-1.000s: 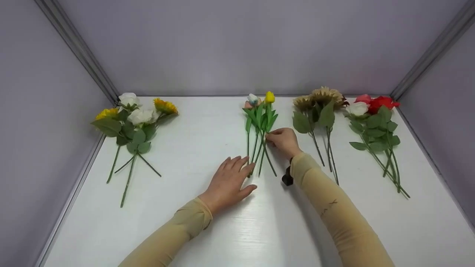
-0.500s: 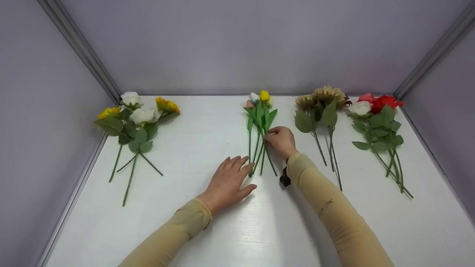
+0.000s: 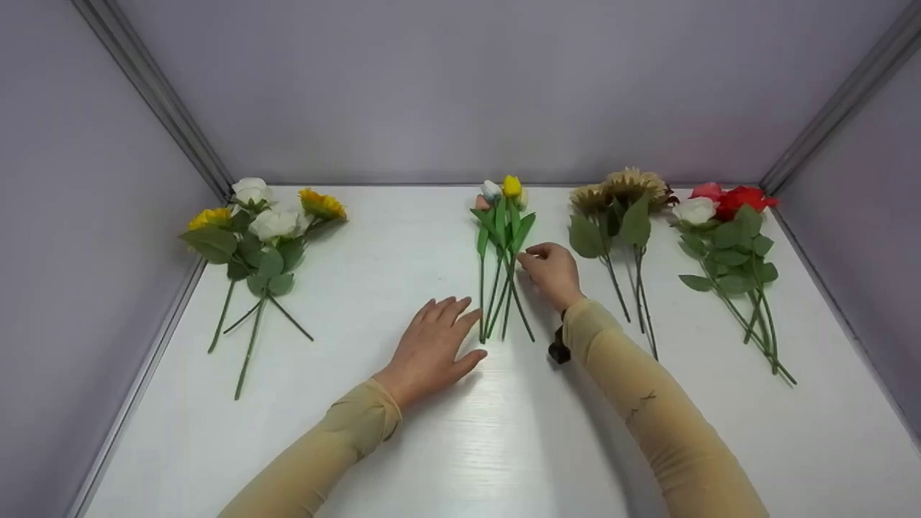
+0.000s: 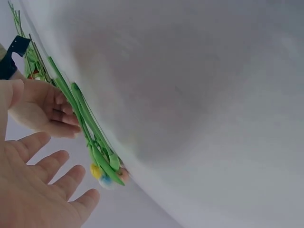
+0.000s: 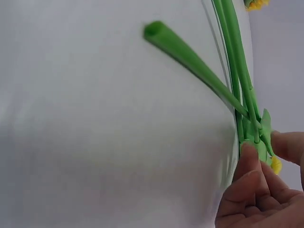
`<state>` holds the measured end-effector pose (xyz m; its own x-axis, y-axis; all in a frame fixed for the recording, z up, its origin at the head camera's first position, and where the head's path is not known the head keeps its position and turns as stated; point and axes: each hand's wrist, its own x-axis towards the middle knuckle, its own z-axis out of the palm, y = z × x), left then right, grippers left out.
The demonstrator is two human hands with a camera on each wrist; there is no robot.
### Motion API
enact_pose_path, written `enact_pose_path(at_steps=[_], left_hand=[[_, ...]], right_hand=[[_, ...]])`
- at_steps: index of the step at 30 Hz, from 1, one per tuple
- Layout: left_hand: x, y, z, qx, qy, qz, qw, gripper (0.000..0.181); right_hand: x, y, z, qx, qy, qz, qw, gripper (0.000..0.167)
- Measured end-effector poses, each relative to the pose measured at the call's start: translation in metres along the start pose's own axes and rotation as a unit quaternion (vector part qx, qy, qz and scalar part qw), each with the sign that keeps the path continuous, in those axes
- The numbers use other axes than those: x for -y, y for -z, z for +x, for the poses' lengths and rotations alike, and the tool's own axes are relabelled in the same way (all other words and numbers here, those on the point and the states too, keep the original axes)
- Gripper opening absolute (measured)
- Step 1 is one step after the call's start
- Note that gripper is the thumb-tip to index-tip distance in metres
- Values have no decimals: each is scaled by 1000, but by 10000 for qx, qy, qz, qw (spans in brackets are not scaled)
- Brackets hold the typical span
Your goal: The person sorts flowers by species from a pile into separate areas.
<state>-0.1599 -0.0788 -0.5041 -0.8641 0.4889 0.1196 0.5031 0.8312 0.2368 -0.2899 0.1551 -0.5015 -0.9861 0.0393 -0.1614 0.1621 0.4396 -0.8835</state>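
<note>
A small bunch of tulips lies in the middle of the table: a yellow tulip (image 3: 511,186), a white-and-blue tulip (image 3: 491,191), a pink tulip (image 3: 482,203) and a pale one partly hidden behind the yellow. Their green stems (image 3: 506,302) cross and fan toward me. My right hand (image 3: 552,275) is just right of the stems below the leaves; in the right wrist view its thumb and fingers stand apart close to the leaves (image 5: 266,130). My left hand (image 3: 429,354), fingers spread and straight, lies just left of the stem ends.
White roses (image 3: 277,224) and yellow sunflowers (image 3: 321,205) lie at the left. Right of the tulips are beige flowers (image 3: 633,187) with dark stems. Farther right, red roses (image 3: 741,201) and a white rose (image 3: 695,211) lie near the side wall. Grey-purple walls (image 3: 460,93) enclose the white table (image 3: 460,460).
The right hand pinched a tulip stem, shifted the yellow tulip left, then let go and drew slightly right. The left hand has moved a little left and back from the stem ends.
</note>
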Motion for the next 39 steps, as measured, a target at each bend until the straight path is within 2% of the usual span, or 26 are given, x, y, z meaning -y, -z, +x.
enact_pose_path(at_steps=[2,5,8,11,14,18,20,23,24,26,28,32,36,39], left_hand=[[8,2,-1,-46,167,26,9998,62],[28,9,-6,-185,538,28,9984,59],[60,19,-16,-397,1012,-9,9941,55],[102,32,-35,-626,1596,-56,9852,50],[146,46,-62,-835,2113,-29,9738,48],[189,56,-102,-1033,2547,146,9614,48],[201,58,-119,-1107,2736,190,9553,48],[210,59,-138,-1091,3028,153,9467,45],[211,60,-142,-1051,3117,132,9443,44],[212,62,-150,-923,3244,98,9414,41],[212,64,-155,-719,3338,24,9399,38],[208,71,-158,-170,3537,-414,9343,33],[203,79,-156,270,3776,-1050,9196,33],[201,85,-153,439,3863,-1525,9086,38]], right_hand=[[2,2,-1,-168,123,-142,9997,36],[8,2,-3,-316,563,-435,9970,37],[17,-3,-9,-262,1191,-898,9885,35],[26,-18,-21,11,1889,-1540,9698,34],[33,-40,-37,449,2619,-2173,9392,34],[43,-75,-62,1203,3461,-2903,8840,41],[50,-94,-76,1529,3793,-3303,8507,45],[62,-120,-96,1916,4158,-3780,8047,52],[66,-128,-102,2007,4268,-3872,7922,54],[73,-141,-112,2146,4404,-3979,7757,55],[78,-152,-121,2231,4505,-4008,7659,56],[81,-163,-131,2331,4567,-4049,7571,56],[79,-164,-133,2298,4550,-4073,7578,53],[75,-160,-131,2240,4509,-4007,7655,50]])
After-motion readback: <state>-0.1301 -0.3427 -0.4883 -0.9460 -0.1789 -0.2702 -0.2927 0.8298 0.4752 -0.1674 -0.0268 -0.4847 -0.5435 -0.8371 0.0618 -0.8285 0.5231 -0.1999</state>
